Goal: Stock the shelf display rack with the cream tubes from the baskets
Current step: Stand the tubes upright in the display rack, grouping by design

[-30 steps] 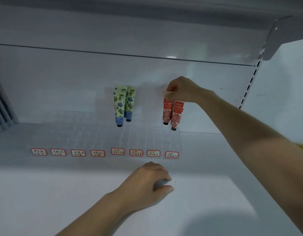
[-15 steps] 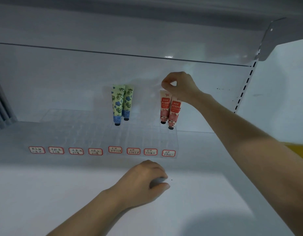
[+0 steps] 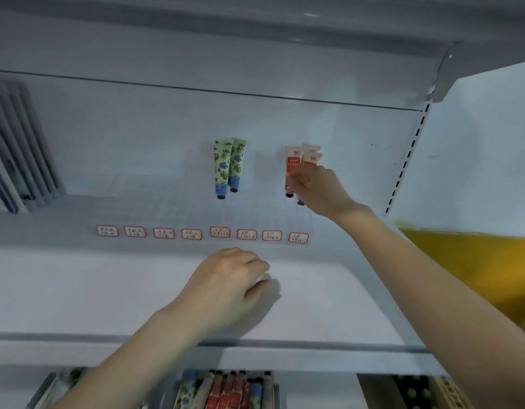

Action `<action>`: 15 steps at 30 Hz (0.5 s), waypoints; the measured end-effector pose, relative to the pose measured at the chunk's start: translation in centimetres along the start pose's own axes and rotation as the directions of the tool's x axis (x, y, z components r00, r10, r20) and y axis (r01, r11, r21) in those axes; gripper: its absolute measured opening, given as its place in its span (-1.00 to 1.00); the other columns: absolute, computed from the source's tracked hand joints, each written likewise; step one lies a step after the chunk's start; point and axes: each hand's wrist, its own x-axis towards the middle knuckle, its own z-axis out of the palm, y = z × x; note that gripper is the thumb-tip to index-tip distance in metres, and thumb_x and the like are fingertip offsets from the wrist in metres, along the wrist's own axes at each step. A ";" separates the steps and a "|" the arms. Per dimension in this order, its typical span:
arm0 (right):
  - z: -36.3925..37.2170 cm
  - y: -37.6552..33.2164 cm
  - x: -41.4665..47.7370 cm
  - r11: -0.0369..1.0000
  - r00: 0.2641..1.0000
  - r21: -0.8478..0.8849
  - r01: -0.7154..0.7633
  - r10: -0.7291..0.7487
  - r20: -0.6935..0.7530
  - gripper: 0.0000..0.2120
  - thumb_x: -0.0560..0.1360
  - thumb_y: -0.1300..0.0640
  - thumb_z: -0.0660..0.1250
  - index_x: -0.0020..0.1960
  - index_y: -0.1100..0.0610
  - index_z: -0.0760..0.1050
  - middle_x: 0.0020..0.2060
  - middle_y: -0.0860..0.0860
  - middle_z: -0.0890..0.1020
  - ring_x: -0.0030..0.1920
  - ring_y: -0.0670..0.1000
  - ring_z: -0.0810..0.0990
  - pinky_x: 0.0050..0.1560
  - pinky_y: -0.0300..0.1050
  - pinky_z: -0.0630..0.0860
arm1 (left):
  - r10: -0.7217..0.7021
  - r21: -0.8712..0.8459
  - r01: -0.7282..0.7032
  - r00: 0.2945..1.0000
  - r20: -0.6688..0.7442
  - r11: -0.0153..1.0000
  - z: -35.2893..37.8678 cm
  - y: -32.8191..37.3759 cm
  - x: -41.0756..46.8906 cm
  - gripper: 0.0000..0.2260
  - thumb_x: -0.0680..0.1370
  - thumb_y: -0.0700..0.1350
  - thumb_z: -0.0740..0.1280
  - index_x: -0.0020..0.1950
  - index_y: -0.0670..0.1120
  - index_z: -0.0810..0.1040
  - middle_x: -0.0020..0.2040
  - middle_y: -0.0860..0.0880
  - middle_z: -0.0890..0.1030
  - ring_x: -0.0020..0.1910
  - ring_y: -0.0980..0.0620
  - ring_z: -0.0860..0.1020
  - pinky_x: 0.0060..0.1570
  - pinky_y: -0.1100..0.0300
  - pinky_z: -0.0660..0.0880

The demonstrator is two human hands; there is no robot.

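On rack [image 3: 155, 202], red tubes [image 3: 293, 160] upright, apparently pinched

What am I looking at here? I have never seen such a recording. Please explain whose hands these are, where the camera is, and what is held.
There is no machine: a person works with bare hands, and one camera on the person's head looks forward and down. So the arms appear from the bottom edge. On the white shelf stands a clear plastic rack with small red-edged labels along its front. Two green tubes and some red tubes stand in it, caps down. The right hand grips the red tubes low down. The left hand rests on the shelf with curled fingers; whether it holds anything I cannot tell. Below the shelf, a basket holds further tubes.
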 end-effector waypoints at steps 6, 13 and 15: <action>1.1 -4.9 -7.1 0.999 0.995 0.035 -0.017 0.021 -0.099 -0.79 0.56 0.21 0.22 0.07 0.27 0.58 0.05 0.11 0.65 0.10 0.11 0.58 0.08 -0.15 0.40 | 0.037 0.028 -0.034 0.995 -0.094 0.999 -2.6 1.3 -6.4 -0.69 0.48 -0.01 0.15 -0.23 -0.11 0.64 -0.29 0.01 0.64 -0.31 -0.02 0.60 -0.30 0.19 0.52; 3.8 -11.0 -18.9 0.997 0.983 0.069 0.044 -0.030 -0.183 -0.84 0.55 0.25 0.24 -0.04 0.27 0.59 -0.11 0.10 0.66 -0.08 0.10 0.59 -0.07 -0.21 0.38 | 0.020 -0.017 -0.020 0.999 -0.041 1.000 -3.6 2.5 -15.1 -0.67 0.50 -0.01 0.15 -0.21 -0.16 0.63 -0.31 -0.05 0.63 -0.33 -0.08 0.60 -0.38 0.11 0.56; 4.9 -12.0 -22.0 0.996 0.989 0.064 0.055 -0.045 -0.141 -0.83 0.55 0.24 0.23 -0.03 0.27 0.59 -0.11 0.08 0.66 -0.08 0.07 0.58 -0.06 -0.19 0.41 | 0.012 0.004 -0.012 1.000 -0.003 1.000 -3.2 2.7 -17.3 -0.66 0.49 0.00 0.15 -0.22 -0.15 0.64 -0.32 -0.04 0.62 -0.35 -0.07 0.59 -0.42 0.14 0.55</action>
